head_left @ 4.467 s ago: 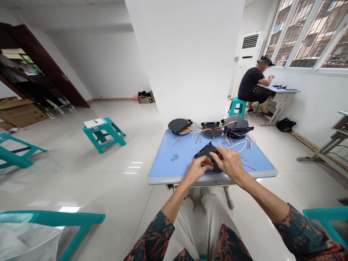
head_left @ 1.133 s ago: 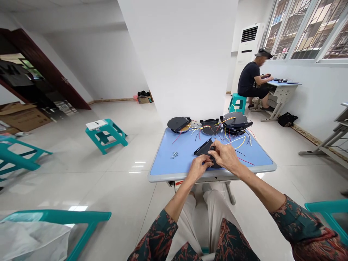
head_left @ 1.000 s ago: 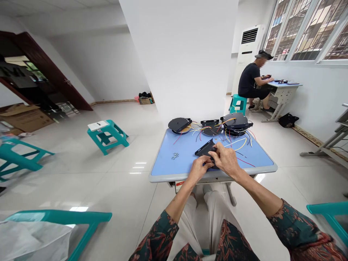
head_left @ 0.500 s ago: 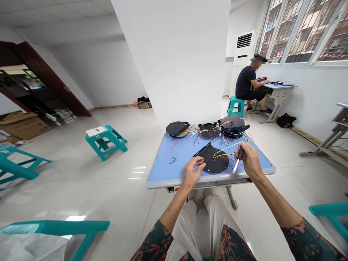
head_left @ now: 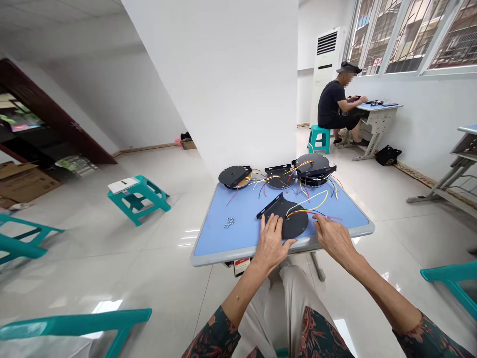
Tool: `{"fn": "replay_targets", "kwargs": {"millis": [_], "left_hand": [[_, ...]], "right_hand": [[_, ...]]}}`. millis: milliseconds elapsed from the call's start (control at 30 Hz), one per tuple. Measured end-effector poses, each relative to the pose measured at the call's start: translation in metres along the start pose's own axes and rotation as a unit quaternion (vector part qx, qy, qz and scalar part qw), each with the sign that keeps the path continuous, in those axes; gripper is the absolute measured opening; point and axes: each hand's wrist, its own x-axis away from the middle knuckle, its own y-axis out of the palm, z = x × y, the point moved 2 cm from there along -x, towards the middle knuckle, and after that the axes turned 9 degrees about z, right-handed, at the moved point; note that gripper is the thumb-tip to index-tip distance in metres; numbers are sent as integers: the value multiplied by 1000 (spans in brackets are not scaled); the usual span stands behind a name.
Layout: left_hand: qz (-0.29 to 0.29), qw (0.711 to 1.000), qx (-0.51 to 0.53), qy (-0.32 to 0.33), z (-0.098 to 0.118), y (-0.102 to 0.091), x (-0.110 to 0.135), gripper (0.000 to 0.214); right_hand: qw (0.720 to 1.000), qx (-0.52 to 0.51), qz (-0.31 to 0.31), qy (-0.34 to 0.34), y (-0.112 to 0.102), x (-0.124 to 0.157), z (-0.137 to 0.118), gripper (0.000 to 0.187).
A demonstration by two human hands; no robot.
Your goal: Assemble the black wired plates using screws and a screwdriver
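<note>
A black, teardrop-shaped plate (head_left: 296,226) with a raised slotted edge lies near the front of the blue-topped desk (head_left: 212,233). White, yellow, red and dark wires (head_left: 315,206) come out of a hole in its face. My left hand (head_left: 271,241) rests on the plate's left part with fingers stretched out and thumb along its near edge. Close to the plate's right edge is my right hand (head_left: 333,238), fingers curled and pressed together. Whatever it may hold is hidden, and no screwdriver shows. Left of the plate lies a small pile of screws (head_left: 228,223).
More black round plates with wires stand along the desk's back: one at left (head_left: 234,176), one in the middle (head_left: 281,178), a stack at right (head_left: 313,166). A white pillar (head_left: 223,89) rises behind. A co-worker (head_left: 331,102) sits at another desk. Teal stools (head_left: 139,196) stand around.
My left hand has flattened onto the plate. My right hand has lowered toward the plate's right edge, and the screwdriver it held is out of sight. The view has shifted slightly.
</note>
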Motion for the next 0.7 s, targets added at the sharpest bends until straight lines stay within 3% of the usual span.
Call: {"fn": "replay_targets", "kwargs": {"millis": [100, 267, 500, 600, 700], "left_hand": [[8, 1000, -16, 19, -2, 2, 0, 61], [-13, 999, -2, 52, -21, -4, 2, 61], [-144, 982, 43, 113, -82, -49, 1, 66], [-123, 988, 14, 97, -93, -60, 10, 81], [-44, 997, 0, 70, -83, -59, 21, 92]], "right_hand": [[999, -39, 10, 6, 9, -25, 5, 41], [988, -149, -30, -28, 24, -59, 0, 34], [975, -180, -100, -86, 24, -43, -12, 38], [990, -88, -67, -85, 22, -50, -7, 45], [996, -22, 5, -92, 23, -76, -5, 55]]}}
